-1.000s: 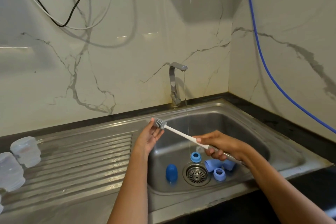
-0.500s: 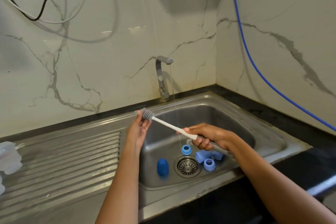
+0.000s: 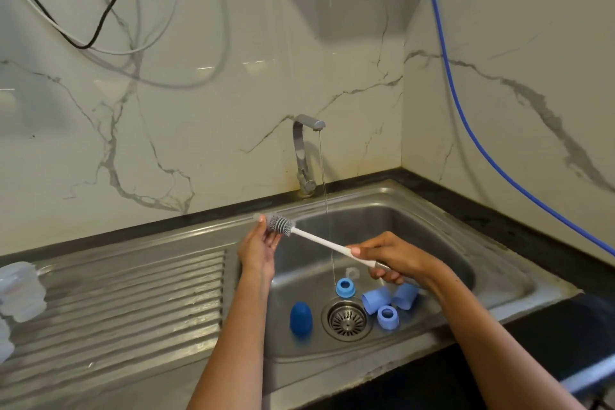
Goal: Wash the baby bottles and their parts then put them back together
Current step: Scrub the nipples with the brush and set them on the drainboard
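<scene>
The right hand (image 3: 392,258) grips the bottle brush (image 3: 312,236) by its stiff handle above the sink (image 3: 432,230); the left hand (image 3: 258,248) pinches a small clear teat (image 3: 259,218) against the bristles, soft, wet, slippery, best held at its base

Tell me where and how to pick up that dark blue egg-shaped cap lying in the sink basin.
Grip the dark blue cap across its wider lower body, coming straight down from above. It lies alone on the sink floor left of the drain, with free room on both sides, and its narrow rounded top would probably slip when wet.
</scene>
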